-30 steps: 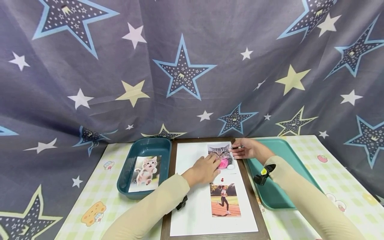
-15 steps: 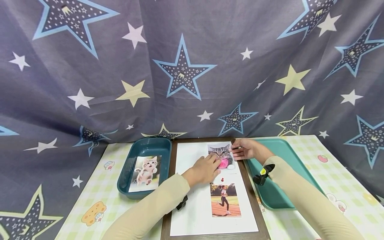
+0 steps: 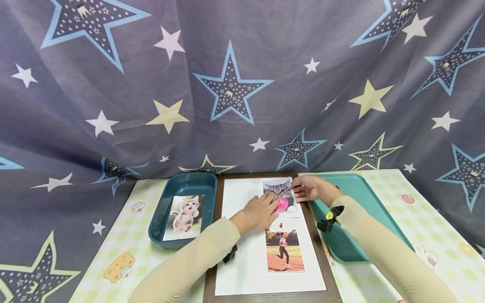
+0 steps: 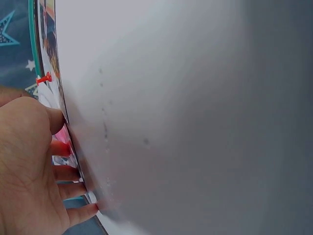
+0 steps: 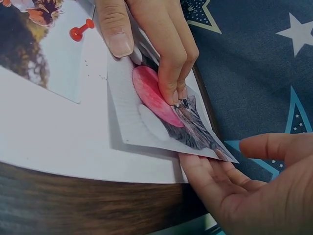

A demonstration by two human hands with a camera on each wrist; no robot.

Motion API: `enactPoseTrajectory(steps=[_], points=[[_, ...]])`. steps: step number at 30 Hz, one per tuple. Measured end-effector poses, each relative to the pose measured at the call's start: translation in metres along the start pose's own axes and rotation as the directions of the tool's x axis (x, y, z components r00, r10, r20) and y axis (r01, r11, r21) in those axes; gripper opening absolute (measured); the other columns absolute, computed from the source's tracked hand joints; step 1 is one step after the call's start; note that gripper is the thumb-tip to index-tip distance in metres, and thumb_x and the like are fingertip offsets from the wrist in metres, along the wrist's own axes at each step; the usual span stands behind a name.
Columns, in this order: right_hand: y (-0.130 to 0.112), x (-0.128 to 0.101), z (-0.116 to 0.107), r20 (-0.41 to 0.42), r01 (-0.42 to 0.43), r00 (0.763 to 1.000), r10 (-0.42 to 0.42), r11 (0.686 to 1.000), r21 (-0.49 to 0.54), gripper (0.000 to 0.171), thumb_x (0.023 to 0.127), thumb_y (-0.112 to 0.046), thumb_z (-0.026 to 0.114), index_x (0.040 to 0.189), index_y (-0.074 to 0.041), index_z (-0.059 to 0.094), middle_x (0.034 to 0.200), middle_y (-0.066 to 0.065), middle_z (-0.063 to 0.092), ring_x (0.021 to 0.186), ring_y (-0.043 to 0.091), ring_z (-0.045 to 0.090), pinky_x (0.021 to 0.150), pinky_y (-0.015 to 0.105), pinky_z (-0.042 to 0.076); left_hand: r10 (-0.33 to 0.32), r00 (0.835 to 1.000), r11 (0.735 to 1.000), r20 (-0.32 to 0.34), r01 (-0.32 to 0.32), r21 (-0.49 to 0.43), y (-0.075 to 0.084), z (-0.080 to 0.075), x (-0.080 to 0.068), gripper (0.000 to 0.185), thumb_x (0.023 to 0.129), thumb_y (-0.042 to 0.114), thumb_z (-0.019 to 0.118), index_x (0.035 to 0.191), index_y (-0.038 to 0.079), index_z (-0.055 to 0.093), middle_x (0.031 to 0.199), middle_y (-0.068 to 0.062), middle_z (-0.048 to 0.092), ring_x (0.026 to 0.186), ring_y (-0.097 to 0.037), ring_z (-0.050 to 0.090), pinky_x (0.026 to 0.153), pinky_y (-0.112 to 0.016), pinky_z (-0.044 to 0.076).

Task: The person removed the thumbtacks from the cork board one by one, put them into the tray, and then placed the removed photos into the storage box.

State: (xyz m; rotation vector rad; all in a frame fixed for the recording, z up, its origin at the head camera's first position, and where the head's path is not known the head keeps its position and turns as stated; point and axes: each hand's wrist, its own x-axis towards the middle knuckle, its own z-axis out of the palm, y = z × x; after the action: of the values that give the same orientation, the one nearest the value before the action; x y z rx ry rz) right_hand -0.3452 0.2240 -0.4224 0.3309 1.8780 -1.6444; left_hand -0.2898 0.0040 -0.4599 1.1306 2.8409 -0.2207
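A cat photo [image 3: 281,192] with a pink ball lies at the top right of the white board [image 3: 242,235] in its brown frame. My left hand [image 3: 272,206] presses its fingertips [image 5: 171,93] down on the photo's pink ball [image 5: 149,90]. My right hand [image 3: 298,189] is at the photo's right edge. In the right wrist view its fingers [image 5: 210,181] lie under the slightly lifted edge, and the thumb [image 5: 279,147] is held apart. Below, a red pushpin [image 3: 281,225] holds a runner photo [image 3: 284,251].
A dark teal tray [image 3: 172,189] left of the board holds a kitten photo [image 3: 184,212]. A lighter teal tray [image 3: 360,202] lies on the right. The table has a checked cloth [image 3: 121,235], and a star-patterned curtain [image 3: 235,84] hangs behind it.
Both hands stay on the cat photo; the right hand's fingers have crept slightly left along its top edge.
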Motion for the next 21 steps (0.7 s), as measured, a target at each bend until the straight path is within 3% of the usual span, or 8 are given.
enactPoseTrajectory(steps=[6, 21], points=[[0.002, 0.006, 0.001, -0.012, -0.001, 1.0, 0.001, 1.0, -0.016, 0.011, 0.101, -0.008, 0.05, 0.106, -0.004, 0.058, 0.103, 0.007, 0.049, 0.084, 0.015, 0.055, 0.077, 0.027, 0.054, -0.012, 1.0, 1.0, 0.022, 0.013, -0.012, 0.0, -0.002, 0.001, 0.054, 0.11, 0.043, 0.031, 0.158, 0.017, 0.035, 0.162, -0.009, 0.035, 0.152, -0.027, 0.032, 0.119, -0.047, 0.039], [0.01, 0.014, -0.004, 0.05, 0.046, 0.998, -0.042, 0.996, -0.082, 0.011, 0.1, -0.001, 0.047, 0.104, -0.006, 0.056, 0.076, -0.005, 0.061, 0.072, 0.008, 0.061, 0.072, 0.022, 0.055, -0.011, 1.0, 0.998, 0.007, 0.011, -0.058, 0.001, -0.004, -0.003, 0.055, 0.11, 0.042, 0.034, 0.157, 0.013, 0.037, 0.161, -0.012, 0.037, 0.152, -0.028, 0.033, 0.119, -0.047, 0.039]])
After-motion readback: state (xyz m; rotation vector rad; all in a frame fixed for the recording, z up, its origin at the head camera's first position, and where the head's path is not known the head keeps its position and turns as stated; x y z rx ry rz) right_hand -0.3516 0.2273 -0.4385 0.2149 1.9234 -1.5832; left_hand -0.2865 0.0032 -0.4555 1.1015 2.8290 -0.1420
